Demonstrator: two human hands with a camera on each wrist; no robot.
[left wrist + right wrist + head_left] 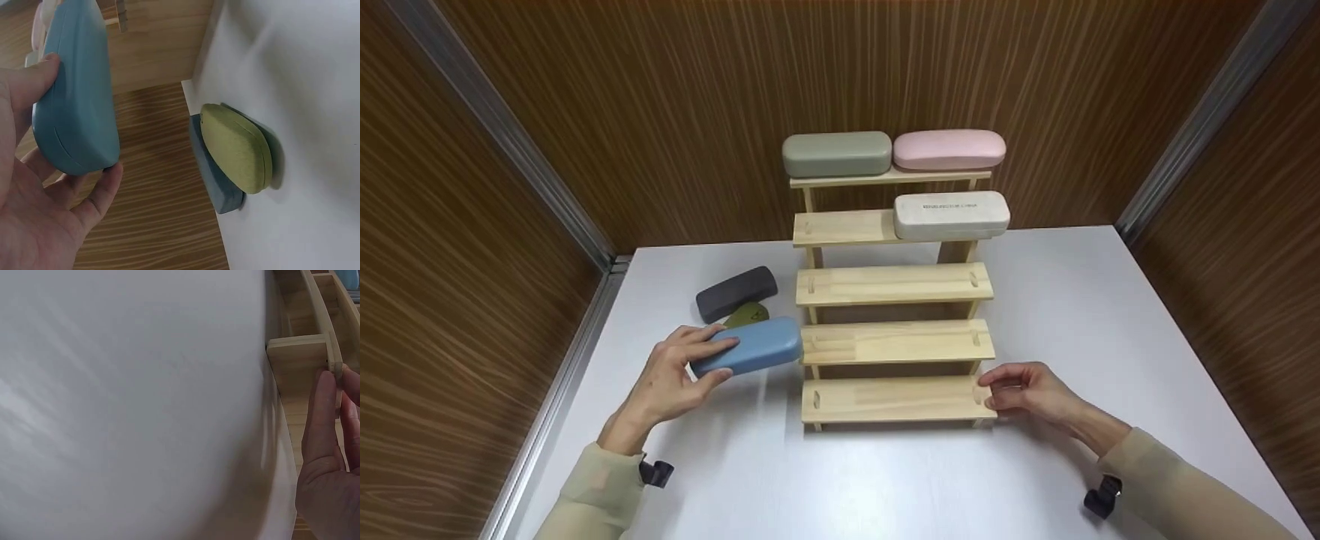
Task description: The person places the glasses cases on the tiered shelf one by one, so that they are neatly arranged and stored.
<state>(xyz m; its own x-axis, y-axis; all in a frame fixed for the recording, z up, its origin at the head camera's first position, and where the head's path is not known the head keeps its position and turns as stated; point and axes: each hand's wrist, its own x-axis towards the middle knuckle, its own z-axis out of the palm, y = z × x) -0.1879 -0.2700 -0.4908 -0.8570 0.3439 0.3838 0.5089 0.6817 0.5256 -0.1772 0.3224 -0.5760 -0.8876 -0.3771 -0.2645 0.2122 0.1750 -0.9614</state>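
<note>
Head view: wooden rack (896, 285) stands on the bench (885, 487). Left hand (667, 381) grips the blue case (761, 346) just left of the rack, by its second-lowest step; can't tell if case and rack touch. Right hand (1031, 394) pinches the right end of the rack's bottom step (900, 401). I'd keep that pinch light, enough to steady the rack without dragging it, and keep the case level, clear of the step edges. Dark case (735, 291) and olive case (746, 312) lie left of the rack. Left wrist view: thumb on one side, fingertips on the other; hold looks secure, no need to squeeze harder. Case is smooth, plain blue, long, rounded corners, thin seam line. Right wrist view: thumb and fingers clamp the rack's board end.
</note>
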